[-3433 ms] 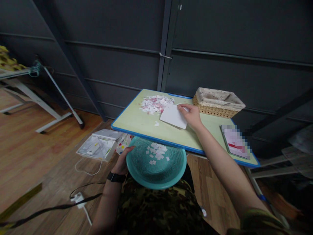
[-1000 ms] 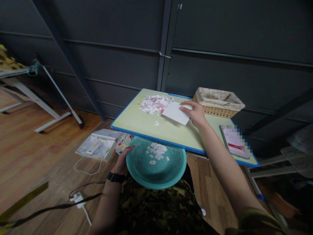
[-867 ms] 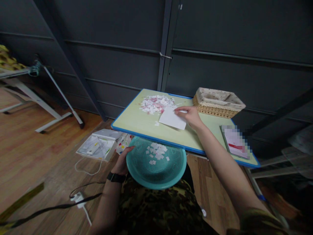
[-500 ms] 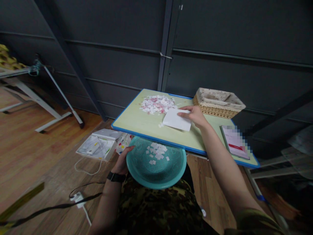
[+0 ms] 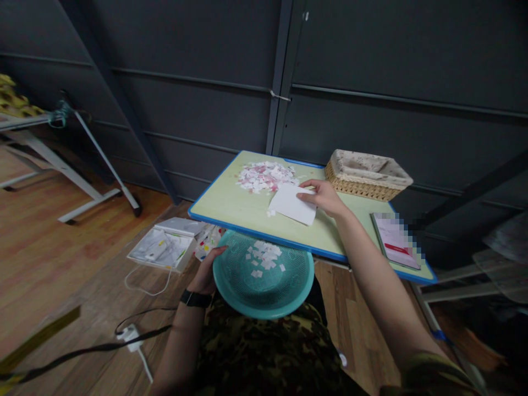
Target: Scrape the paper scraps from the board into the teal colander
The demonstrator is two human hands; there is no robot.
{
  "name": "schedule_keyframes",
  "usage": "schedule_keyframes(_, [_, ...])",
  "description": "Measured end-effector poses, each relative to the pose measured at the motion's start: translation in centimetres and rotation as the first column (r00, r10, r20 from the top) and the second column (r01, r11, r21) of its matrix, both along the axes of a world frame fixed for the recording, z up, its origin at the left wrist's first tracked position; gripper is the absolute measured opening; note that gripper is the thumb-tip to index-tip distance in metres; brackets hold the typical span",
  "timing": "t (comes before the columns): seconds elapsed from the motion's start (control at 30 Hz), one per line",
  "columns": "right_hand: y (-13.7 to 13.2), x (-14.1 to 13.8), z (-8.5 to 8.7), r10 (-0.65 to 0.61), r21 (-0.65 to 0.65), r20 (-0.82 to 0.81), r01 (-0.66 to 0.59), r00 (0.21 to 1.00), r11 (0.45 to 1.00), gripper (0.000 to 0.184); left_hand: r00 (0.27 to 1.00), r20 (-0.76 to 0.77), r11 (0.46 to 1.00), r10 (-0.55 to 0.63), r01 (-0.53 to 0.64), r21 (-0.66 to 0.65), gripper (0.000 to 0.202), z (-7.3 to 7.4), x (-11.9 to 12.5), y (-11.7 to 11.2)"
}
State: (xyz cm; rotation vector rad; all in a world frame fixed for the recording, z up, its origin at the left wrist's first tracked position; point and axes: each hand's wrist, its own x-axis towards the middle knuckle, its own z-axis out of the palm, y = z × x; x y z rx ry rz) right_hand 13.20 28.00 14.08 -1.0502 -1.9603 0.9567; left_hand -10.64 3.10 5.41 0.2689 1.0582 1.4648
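Observation:
My left hand (image 5: pixel 207 270) grips the left rim of a teal plastic basket (image 5: pixel 231 280), held against the table's front edge. Several small white paper pieces (image 5: pixel 266 254) lie in its bottom. Over the table (image 5: pixel 223 203), my right hand (image 5: pixel 320 197) pinches a white sheet of card or paper (image 5: pixel 292 204) between thumb and fingers. The sheet's left edge is beside a heap of white and pinkish paper scraps (image 5: pixel 266 176). A few loose scraps (image 5: pixel 271 213) lie at the sheet's near left corner.
At the table's back right stands a wicker basket (image 5: pixel 367 187) with a cloth lining. A tablet-like flat item (image 5: pixel 396 242) lies at the right end. On the floor to the left are an open white box (image 5: pixel 163 247) and a power strip (image 5: pixel 131 336) with cables. A dark panelled wall rises behind.
My right hand has shifted the white sheet slightly left and toward me, along the table. My left hand and the teal basket have stayed in place.

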Motion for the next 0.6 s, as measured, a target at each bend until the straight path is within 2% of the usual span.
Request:
schedule_keyframes(0.1, [-0.18, -0.12, 0.01, 0.065, -0.009, -0.005, -0.065, 0.998, 0.998, 0.040, 1.000, -0.003, 1.000, 0.013, -0.013, -0.007, 0.026, 0.03, 0.00, 0.02])
schedule_keyframes(0.3, [-0.52, -0.37, 0.07, 0.073, -0.045, -0.017, -0.073, 0.997, 0.996, 0.041, 1.000, -0.002, 1.000, 0.009, -0.009, 0.007, 0.025, -0.30, -0.11, 0.08])
schedule_keyframes(0.43, [-0.64, -0.50, -0.01, 0.146, -0.089, -0.010, -0.146, 0.989, 0.985, 0.043, 1.000, -0.005, 1.000, 0.015, -0.015, 0.002, 0.024, -0.30, -0.15, 0.10])
schedule_keyframes(0.6, [-0.90, -0.69, -0.03, 0.136, -0.105, -0.027, -0.138, 0.990, 0.985, 0.043, 1.000, -0.006, 1.000, 0.022, -0.022, -0.012, 0.024, -0.04, -0.13, 0.08])
